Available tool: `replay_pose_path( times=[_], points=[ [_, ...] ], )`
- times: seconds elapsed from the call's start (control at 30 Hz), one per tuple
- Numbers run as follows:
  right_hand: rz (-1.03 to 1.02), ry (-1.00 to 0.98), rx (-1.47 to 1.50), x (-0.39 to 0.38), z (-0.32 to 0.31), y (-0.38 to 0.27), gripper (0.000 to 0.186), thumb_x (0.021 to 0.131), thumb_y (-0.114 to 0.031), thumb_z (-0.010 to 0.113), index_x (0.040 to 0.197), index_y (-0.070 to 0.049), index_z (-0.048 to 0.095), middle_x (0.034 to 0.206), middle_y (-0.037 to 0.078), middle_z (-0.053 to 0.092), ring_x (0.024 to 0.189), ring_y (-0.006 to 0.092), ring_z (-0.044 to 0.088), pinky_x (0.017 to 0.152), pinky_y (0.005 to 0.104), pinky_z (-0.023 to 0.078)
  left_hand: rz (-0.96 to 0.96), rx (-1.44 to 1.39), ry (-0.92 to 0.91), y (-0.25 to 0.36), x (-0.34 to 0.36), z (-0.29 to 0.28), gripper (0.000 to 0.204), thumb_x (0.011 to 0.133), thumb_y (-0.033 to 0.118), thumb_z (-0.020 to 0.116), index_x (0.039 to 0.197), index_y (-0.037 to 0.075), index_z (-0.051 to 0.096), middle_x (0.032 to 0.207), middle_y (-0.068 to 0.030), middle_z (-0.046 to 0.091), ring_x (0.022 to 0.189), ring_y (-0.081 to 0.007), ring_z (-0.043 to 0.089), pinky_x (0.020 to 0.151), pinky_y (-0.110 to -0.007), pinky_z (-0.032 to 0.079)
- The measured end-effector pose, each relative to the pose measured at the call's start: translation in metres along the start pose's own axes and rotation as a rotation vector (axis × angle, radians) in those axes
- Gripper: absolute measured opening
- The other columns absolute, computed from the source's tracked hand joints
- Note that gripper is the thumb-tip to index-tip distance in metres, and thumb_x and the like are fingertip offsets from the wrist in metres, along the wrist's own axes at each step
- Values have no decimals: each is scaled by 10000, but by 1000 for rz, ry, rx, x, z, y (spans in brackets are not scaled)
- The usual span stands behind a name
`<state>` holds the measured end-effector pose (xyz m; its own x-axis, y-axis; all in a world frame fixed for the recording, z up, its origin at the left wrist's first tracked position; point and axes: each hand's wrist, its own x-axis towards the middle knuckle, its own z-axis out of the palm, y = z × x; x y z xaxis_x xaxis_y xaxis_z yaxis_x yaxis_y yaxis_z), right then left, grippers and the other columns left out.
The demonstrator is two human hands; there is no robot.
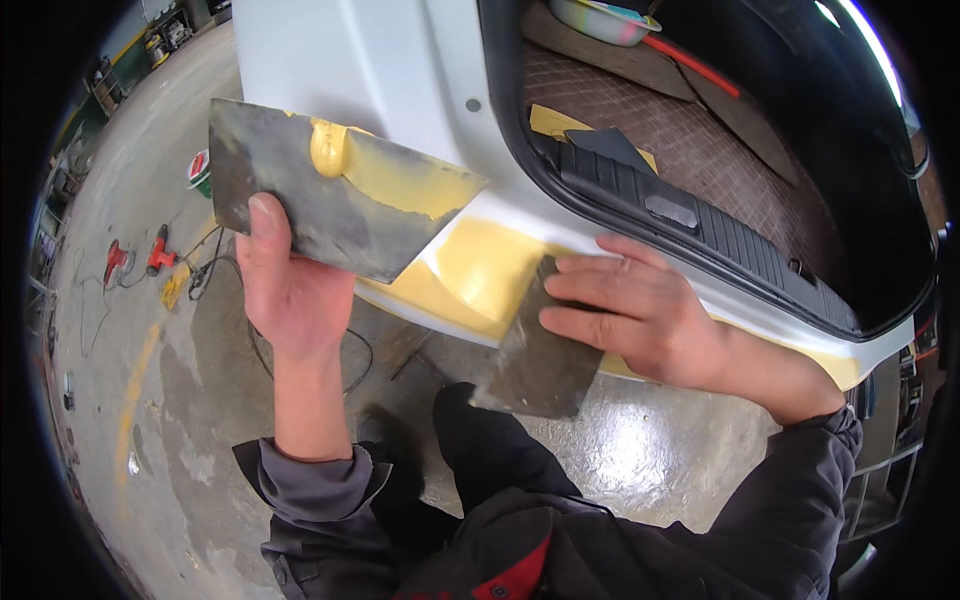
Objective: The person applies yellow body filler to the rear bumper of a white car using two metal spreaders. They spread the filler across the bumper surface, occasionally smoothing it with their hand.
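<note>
My left hand grips a flat grey putty board by its near left corner, thumb on top. A thick dab of yellow putty sits near the board's far edge, with a thin smear spread to the right of it. My right hand holds a dark, flat putty spreader, its fingers laid over the upper end. The spreader's top edge meets the yellow-coated lower corner of a white car body panel, beside the rear opening. How firmly its edge presses there cannot be told.
A black sill trim and rubber seal border the opening. Inside lie yellow and dark sheets, a pale bowl and a red rod. Red power tools, cables and a tub stand on the floor at left.
</note>
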<state>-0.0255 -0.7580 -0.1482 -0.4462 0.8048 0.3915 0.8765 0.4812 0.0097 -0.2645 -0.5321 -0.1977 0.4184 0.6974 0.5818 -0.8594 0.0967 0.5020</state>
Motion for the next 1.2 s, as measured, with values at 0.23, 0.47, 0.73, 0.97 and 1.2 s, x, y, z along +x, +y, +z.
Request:
replay_pose_path(
  times=[0.23, 0.47, 0.73, 0.97, 1.2],
  points=[
    [34, -28, 28, -7, -4, 4, 401, 737, -30, 688, 1134, -60, 741, 1205, 133, 698, 1172, 316, 677, 1048, 498, 496, 11, 221, 33, 14, -6, 10, 447, 1090, 225, 522, 1466, -14, 485, 1419, -118, 598, 1283, -239, 590, 1096, -432, 467],
    [-50, 264, -89, 11, -39, -12, 389, 740, -58, 723, 1123, -100, 777, 1170, 125, 730, 1146, 305, 695, 1051, 460, 493, -287, 688, 36, 31, -20, 52, 223, 1006, 192, 697, 1073, -21, 695, 1020, -12, 680, 903, -68, 565, 803, -247, 441],
    [-137, 329, -196, 39, -18, -17, 362, 759, -109, 691, 1113, -107, 767, 1167, 103, 717, 1148, 295, 682, 1025, 460, 500, -250, 857, 54, 28, -22, 86, 444, 1022, 222, 692, 667, 10, 532, 644, 80, 457, 629, -43, 358, 534, -262, 283],
    [40, 62, -52, -10, -10, -13, 420, 739, -46, 701, 1154, -84, 753, 1214, 127, 706, 1201, 300, 668, 1062, 472, 479, 19, 643, 228, 40, -23, 31, 305, 1080, 227, 580, 1230, -38, 589, 1214, -71, 646, 1053, -137, 585, 900, -326, 477],
    [-27, 92, 115, 17, 7, 11, 439, 735, 68, 696, 1161, -25, 753, 1238, 189, 693, 1187, 384, 668, 1016, 499, 523, -5, 297, 103, 20, -7, 21, 448, 1110, 266, 509, 1388, -85, 538, 1398, -123, 607, 1278, -210, 573, 1114, -415, 433]
  ],
)
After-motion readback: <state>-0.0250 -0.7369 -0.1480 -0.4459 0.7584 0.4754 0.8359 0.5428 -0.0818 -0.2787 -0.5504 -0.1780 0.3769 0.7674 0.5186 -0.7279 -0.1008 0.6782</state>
